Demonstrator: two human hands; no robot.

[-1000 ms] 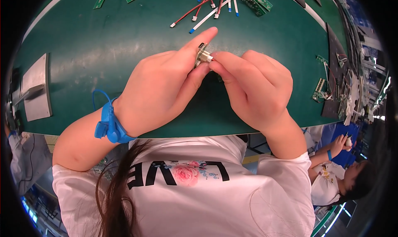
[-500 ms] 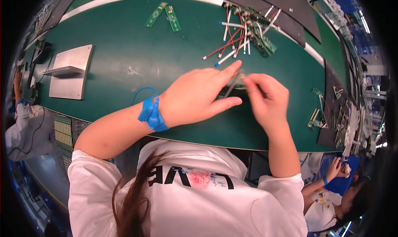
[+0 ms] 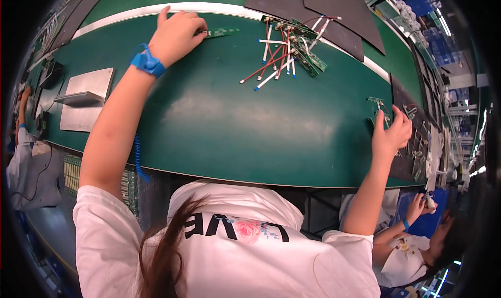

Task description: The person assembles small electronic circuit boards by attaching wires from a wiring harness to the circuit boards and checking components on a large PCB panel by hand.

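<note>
At the far left of the green table, my left hand (image 3: 177, 36) has its thumb and a finger closed on the end of a narrow green circuit board (image 3: 223, 32). One other finger sticks out, and the hand hides the table beneath it. My right hand (image 3: 392, 136) is at the right side, thumb and fingers apart, over a group of small green boards with short cables (image 3: 377, 100). Its fingertips cover part of that group, so contact is hard to judge. A blue wrist strap (image 3: 148, 63) sits on my left wrist.
A heap of boards with red and white cables (image 3: 289, 45) lies at the back middle. An L-shaped metal plate (image 3: 86, 100) stands at the left. Dark mats (image 3: 334, 11) lie behind and at right. A co-worker's hand (image 3: 416, 208) shows at lower right.
My hands have parted from the middle. The left went far left to the pair of boards, one of which now lies turned; the right moved to the group at right, no longer pinching. The view shifted slightly.
</note>
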